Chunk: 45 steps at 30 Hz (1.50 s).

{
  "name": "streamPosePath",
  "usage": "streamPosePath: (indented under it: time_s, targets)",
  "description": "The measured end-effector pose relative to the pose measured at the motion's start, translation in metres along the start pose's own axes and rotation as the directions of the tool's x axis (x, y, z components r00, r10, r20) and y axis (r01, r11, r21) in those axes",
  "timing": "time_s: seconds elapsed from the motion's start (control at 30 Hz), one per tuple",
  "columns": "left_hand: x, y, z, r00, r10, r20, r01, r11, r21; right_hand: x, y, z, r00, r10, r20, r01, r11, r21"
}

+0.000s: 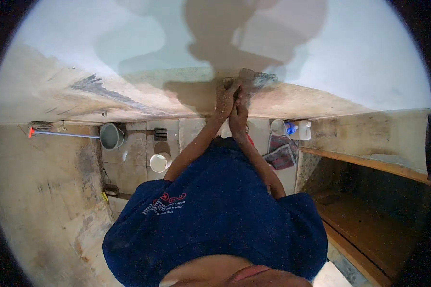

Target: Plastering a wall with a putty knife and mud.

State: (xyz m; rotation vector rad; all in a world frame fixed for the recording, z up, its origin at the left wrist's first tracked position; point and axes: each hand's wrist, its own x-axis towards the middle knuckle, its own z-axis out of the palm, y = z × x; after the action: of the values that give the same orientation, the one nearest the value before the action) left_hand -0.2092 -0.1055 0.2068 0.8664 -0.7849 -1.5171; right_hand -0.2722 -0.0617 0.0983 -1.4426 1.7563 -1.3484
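My left hand (pixel 224 99) and my right hand (pixel 239 111) are raised together in front of the stained wall (pixel 292 98), both forearms stretched forward. The hands touch, the left a little farther up, with fingers bent inward and pressed close. Something small and dark may sit between them, but the fingers hide it and its kind cannot be made out. Just right of the fingertips, a dark grey patch (pixel 259 78) marks the wall. My shadow falls across the paler upper wall around the hands.
On the floor at left stand a grey bucket (pixel 111 137) and a white bucket (pixel 160 162), near a dark drain grate (pixel 160 134). A blue-handled tool (pixel 72 134) leans there. At right are a white jug (pixel 304 130), a dark cloth (pixel 280 157) and a wood-edged shelf (pixel 364 165).
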Motion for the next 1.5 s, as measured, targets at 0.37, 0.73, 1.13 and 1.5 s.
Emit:
streamPosePath:
  time_s: [0.37,0.73,1.13,1.5]
  targets:
    - [-0.008,0.022,0.015,0.982,-0.184,-0.041,0.182,0.982,-0.042,-0.003,-0.019,-0.011,0.999,0.039,-0.026,-0.034,0.981,0.189]
    - [0.008,-0.006,-0.006,0.998,-0.061,0.005,0.061,0.998,0.002,0.004,-0.038,-0.016,0.992,0.083,0.095,-0.097,0.982,0.165]
    - [0.001,0.003,0.0,0.997,-0.072,0.014,0.072,0.997,0.001,0.002,-0.047,-0.016,1.0,0.0,-0.002,0.001,0.982,0.189]
    - [-0.001,0.026,0.009,0.996,-0.061,-0.058,0.059,0.998,-0.033,0.004,-0.06,-0.021,0.975,0.186,0.118,-0.203,0.968,0.145]
